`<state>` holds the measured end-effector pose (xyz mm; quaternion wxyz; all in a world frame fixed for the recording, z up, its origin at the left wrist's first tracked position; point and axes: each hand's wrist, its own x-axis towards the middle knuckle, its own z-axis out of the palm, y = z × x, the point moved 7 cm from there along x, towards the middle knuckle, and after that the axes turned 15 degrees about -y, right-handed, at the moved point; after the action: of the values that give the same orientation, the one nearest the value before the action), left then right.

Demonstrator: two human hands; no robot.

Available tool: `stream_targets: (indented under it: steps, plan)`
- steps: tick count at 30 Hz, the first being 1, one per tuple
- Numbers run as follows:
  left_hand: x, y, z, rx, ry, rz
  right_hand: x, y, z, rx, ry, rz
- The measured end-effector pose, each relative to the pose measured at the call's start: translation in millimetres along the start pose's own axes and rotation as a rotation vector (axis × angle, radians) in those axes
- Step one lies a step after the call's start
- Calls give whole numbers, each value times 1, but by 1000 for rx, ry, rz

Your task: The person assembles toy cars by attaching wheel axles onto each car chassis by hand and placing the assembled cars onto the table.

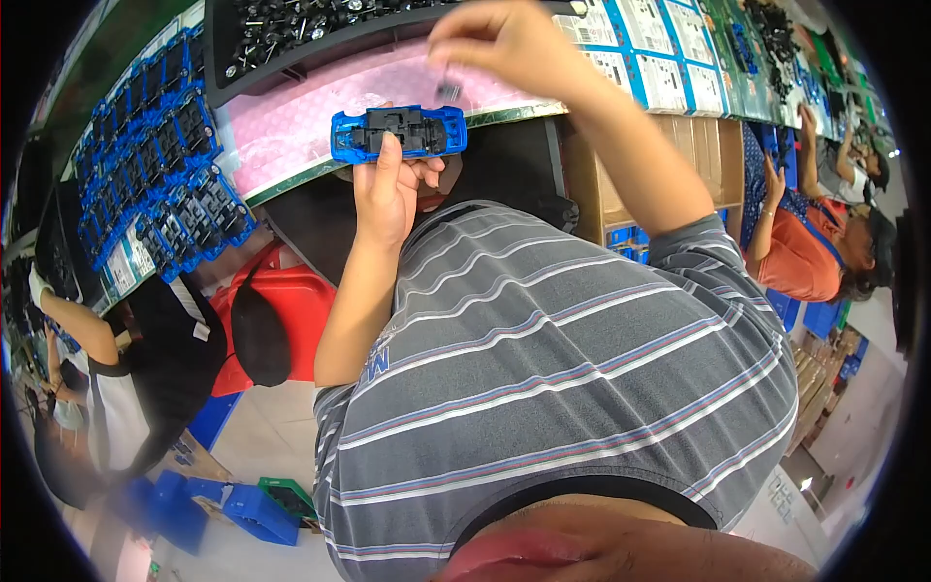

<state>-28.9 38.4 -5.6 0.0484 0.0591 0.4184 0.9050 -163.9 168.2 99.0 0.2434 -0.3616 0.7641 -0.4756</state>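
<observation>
The left hand (pixel 386 194) grips a glossy blue plastic toy car (pixel 415 128), long and round-cornered, its ridged black underside up beneath the thumb, near the edge of dimpled pink bubble wrap (pixel 276 134). The blurred right hand (pixel 504 47) hangs beside a black tray (pixel 291 70) of small shiny parts (pixel 281 29); whether it pinches anything, I cannot tell.

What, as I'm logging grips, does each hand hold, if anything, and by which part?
Left hand: blue toy car, at its middle. Right hand: too blurred to tell.
</observation>
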Motion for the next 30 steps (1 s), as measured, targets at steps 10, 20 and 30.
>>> stream_targets:
  steps: [10,20,30]
  plan:
    - [10,-2,11,-43,-56,10,-35,5,44,-300,96,-44]
    - [3,2,9,-47,-98,36,15,18,-101,-790,297,140]
    - [-6,5,6,23,-42,50,85,120,-108,-751,-155,352]
